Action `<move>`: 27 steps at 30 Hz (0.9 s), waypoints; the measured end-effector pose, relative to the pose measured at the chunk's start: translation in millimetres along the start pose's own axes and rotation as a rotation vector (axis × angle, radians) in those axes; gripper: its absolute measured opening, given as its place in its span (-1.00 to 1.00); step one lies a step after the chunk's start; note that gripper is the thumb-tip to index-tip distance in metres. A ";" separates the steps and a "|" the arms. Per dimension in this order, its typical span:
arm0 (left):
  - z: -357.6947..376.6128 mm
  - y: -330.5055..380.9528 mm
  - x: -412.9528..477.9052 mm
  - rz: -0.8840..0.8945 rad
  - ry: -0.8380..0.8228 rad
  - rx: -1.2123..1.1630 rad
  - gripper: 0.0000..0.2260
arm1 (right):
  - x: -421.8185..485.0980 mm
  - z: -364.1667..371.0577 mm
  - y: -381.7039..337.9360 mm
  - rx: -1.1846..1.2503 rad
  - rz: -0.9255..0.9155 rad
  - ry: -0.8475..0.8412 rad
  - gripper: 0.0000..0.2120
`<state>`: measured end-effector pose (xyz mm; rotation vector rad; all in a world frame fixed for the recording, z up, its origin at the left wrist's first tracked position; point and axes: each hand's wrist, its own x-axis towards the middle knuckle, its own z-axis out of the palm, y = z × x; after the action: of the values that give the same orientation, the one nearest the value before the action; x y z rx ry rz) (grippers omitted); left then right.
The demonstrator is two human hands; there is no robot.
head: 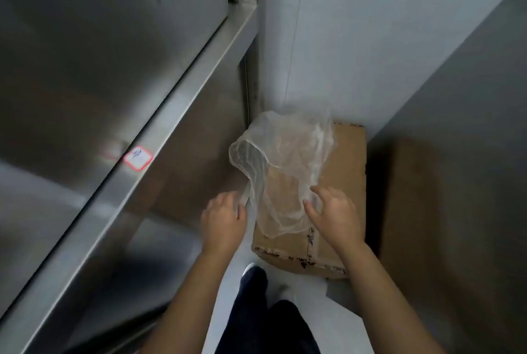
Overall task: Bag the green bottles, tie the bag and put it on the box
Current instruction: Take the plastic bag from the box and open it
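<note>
Head view: the bag [285,159], a clear, thin, crumpled film, billows open-mouthed above the box [349,159]. The left hand [222,219] pinches its lower edge with curled fingers, while the right hand [333,216] touches it with fingers spread.

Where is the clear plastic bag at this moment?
In the head view the clear plastic bag is near the centre, over the cardboard box, between the left hand and the right hand, right of the steel counter.
</note>
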<state>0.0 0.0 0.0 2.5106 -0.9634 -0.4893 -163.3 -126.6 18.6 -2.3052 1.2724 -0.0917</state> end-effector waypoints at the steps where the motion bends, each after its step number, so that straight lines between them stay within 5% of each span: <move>1: 7.8 -2.6 7.9 -0.023 -0.023 -0.019 -0.69 | 8.4 7.4 3.8 0.025 0.025 -0.005 -0.63; 12: 106.0 -21.0 64.2 -0.337 -0.143 -0.396 -0.72 | 80.8 84.9 48.2 0.136 0.129 0.077 -0.60; 18: 136.1 -23.6 69.3 -0.538 -0.061 -0.621 -0.75 | 94.5 104.4 61.2 0.175 0.073 0.174 -0.75; 27: 138.9 -16.3 76.9 -0.599 0.043 -0.659 -0.93 | 94.2 93.0 61.6 0.250 0.055 0.246 -0.92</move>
<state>-0.4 -76.0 -140.4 2.1262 0.0232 -0.7709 -131.2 -193.1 -107.4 -2.0895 1.3557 -0.5003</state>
